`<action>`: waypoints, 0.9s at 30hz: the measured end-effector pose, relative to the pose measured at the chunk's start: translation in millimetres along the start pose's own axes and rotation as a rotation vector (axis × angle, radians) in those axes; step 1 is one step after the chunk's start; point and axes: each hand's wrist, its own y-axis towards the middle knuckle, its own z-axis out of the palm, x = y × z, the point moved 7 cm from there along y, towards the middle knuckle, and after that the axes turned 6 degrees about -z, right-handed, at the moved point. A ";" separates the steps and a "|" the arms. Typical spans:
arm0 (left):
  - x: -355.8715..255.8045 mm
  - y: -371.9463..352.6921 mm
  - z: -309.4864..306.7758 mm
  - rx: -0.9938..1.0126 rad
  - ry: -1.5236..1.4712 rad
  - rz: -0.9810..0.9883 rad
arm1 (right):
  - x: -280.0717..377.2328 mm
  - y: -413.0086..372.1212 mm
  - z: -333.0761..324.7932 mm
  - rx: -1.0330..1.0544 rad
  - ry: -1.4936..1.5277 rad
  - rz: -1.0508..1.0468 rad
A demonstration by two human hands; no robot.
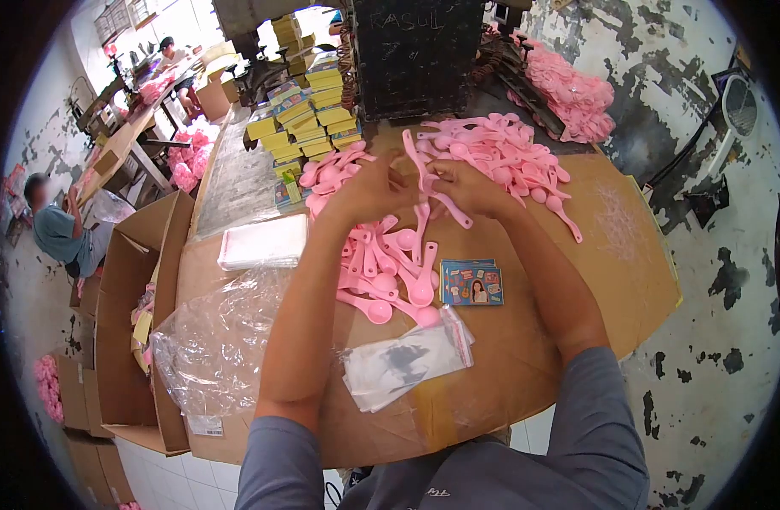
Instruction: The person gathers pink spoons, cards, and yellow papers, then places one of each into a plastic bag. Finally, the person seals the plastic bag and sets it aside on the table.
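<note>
Both hands meet above a table covered with pink plastic measuring spoons. My right hand (468, 187) is closed, its fingertips pinching pink spoons (452, 209) whose handles stick out at different angles. Opposite it, my left hand (374, 189) has curled fingers at an upright pink spoon (413, 151); the exact contact is partly hidden. Below the hands lies a loose spoon pile (390, 263), with more spoons to its upper left. Behind my right hand is a larger spoon heap (500, 149). A small stack of blue printed cards (471, 283) rests right of the nearer pile.
Clear plastic sleeves (407, 361) lie near the front edge; a white stack (264, 241) and a crumpled plastic bag (211, 340) are left. Yellow-edged card stacks (309, 110) stand behind. An open carton (139, 323) borders the table. Other people (58, 221) sit farther left.
</note>
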 end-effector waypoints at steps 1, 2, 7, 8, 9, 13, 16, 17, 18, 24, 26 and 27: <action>2.5 1.1 7.9 0.021 0.048 0.020 | 3.3 1.4 -6.7 -0.047 -0.123 -0.054; 5.7 1.9 15.8 0.043 0.095 0.038 | 6.8 2.1 -13.0 -0.093 -0.246 -0.106; 1.0 -1.3 29.9 0.125 0.257 0.061 | -3.8 -6.0 -87.2 -0.514 -0.564 -0.083; 4.9 1.0 27.4 0.134 0.277 0.065 | -5.0 -10.3 -100.1 -0.668 -0.765 -0.165; 5.4 1.3 23.7 0.145 0.298 0.071 | 16.2 -22.8 -91.7 -0.808 -1.184 -0.198; 10.7 -7.0 6.1 0.204 0.375 -0.022 | 22.7 -14.0 -46.2 -0.165 -0.734 -0.452; 6.2 -14.7 11.0 0.348 0.508 -0.019 | 16.0 -15.4 11.7 0.403 -0.494 -0.410; 7.1 -14.7 16.3 0.340 0.560 0.024 | 20.8 -16.9 18.6 0.435 -0.544 -0.448; 8.4 -14.4 20.8 0.333 0.582 0.062 | 22.5 -19.3 24.0 0.471 -0.592 -0.484; 1.5 -0.3 20.9 0.275 0.503 0.007 | -14.0 -12.5 -5.3 0.467 -0.668 -0.202; -11.2 0.0 7.7 0.069 0.212 0.106 | -4.7 -16.5 -6.8 0.341 -0.609 -0.313; -17.8 -1.8 -0.2 -0.032 0.065 0.155 | 3.1 -19.3 -8.5 0.276 -0.578 -0.367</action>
